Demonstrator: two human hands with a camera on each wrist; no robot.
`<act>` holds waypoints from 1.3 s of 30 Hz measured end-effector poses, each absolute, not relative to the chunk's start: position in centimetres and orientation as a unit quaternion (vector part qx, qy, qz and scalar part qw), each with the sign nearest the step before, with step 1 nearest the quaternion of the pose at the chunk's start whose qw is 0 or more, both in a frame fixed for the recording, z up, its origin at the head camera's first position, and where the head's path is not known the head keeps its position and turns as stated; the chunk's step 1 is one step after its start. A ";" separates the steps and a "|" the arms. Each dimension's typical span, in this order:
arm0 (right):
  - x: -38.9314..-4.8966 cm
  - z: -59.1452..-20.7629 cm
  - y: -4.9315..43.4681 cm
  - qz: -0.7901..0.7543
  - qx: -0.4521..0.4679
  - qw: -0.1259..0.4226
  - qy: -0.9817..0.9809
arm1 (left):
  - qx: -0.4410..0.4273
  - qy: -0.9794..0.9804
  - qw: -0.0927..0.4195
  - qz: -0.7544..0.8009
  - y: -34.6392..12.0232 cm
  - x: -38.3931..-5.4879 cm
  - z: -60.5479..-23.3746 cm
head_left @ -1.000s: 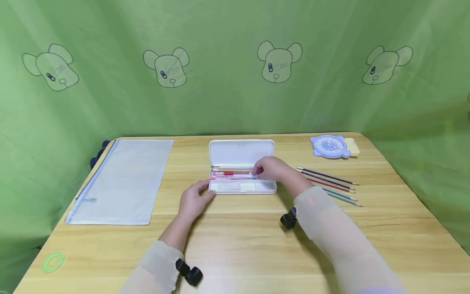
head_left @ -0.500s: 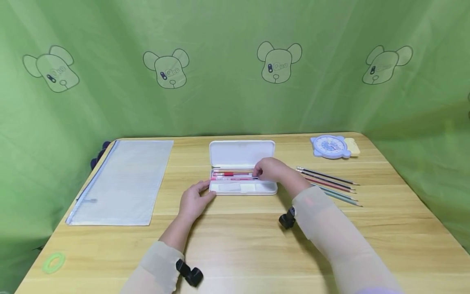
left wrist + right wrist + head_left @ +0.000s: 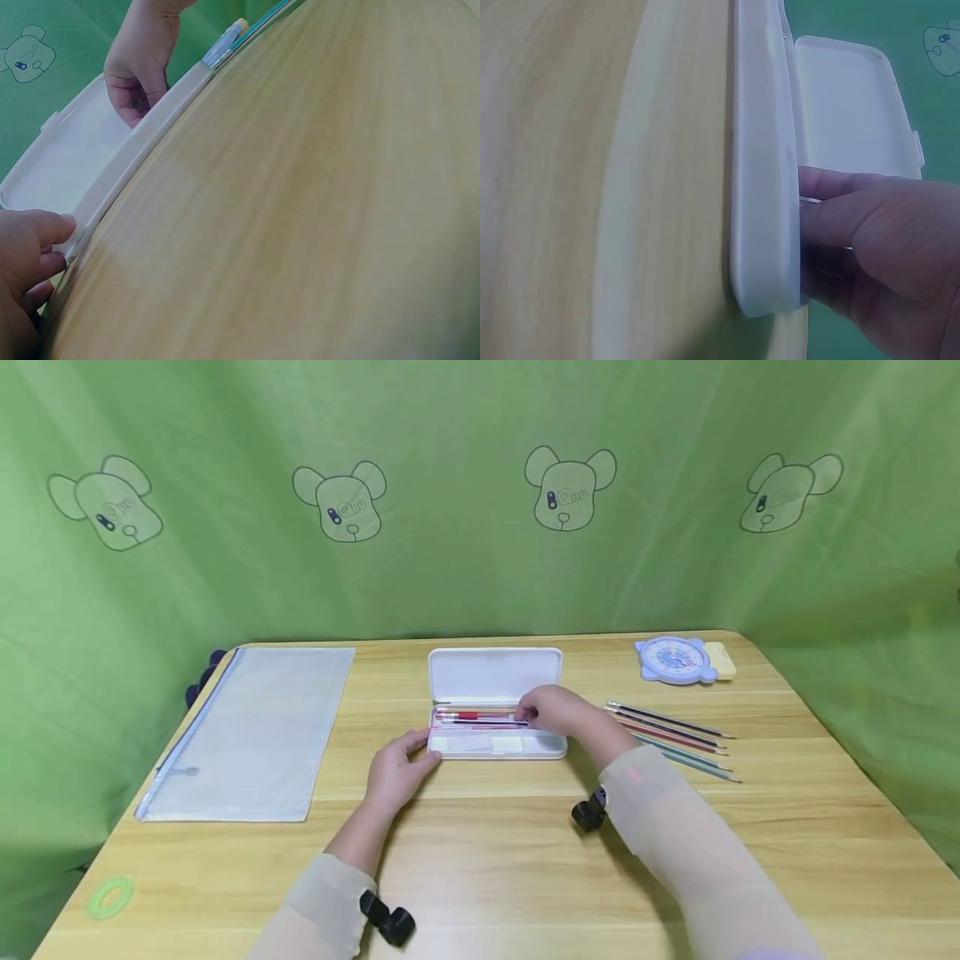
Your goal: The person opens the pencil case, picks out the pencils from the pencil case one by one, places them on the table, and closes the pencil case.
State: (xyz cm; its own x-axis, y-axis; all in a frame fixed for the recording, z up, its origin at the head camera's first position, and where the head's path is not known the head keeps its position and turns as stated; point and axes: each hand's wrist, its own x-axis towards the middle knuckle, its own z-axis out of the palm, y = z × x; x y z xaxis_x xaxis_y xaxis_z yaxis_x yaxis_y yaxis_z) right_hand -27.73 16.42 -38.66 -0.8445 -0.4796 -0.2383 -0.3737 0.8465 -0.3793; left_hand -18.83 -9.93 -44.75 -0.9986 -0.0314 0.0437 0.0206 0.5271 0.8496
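A white pencil case point(image 3: 459, 752) lies with its lid point(image 3: 495, 673) raised at the middle of the table. Inside its back compartment are several pencils, among them a red one point(image 3: 468, 716) and a dark pencil point(image 3: 487, 722). My left hand point(image 3: 395, 770) grips the case's left end, thumb at the front corner and fingers at the side. Reaching into the right part of the compartment, my right hand point(image 3: 553, 709) has curled fingers at the dark pencil's end and seems to pinch it. The case wall hides those fingertips in the right wrist view, where the lid point(image 3: 847, 105) stands behind.
To the right lie several loose pencils point(image 3: 675, 739). Behind them sits a blue toy clock point(image 3: 677, 660) beside a pale yellow piece point(image 3: 720, 662). A translucent zip pouch point(image 3: 247, 735) lies at left, and a green ring point(image 3: 110, 897) near the front left corner.
Inside the case, more of the dark pencil now shows to the left of my right hand, which has shifted slightly toward me. My left hand keeps its place on the case.
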 end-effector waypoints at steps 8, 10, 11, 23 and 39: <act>-27.6 -38.3 16.9 -0.169 -0.229 0.144 0.948 | 0.002 -0.875 0.029 -0.482 -9.9 -18.8 -44.7; -27.4 -38.0 17.1 -0.175 -0.233 0.140 0.946 | 0.001 -0.876 0.029 -0.481 -9.9 -18.8 -44.7; -27.3 -37.8 17.2 -0.179 -0.235 0.136 0.946 | 0.001 -0.876 0.029 -0.481 -9.9 -18.8 -44.7; -25.8 -36.2 20.6 -0.256 -0.212 0.116 0.936 | 0.002 -0.877 0.026 -0.480 -9.9 -18.8 -44.7; -21.3 -36.4 29.6 -0.284 -0.145 0.093 0.943 | 0.004 -0.874 0.021 -0.485 -9.9 -18.7 -44.7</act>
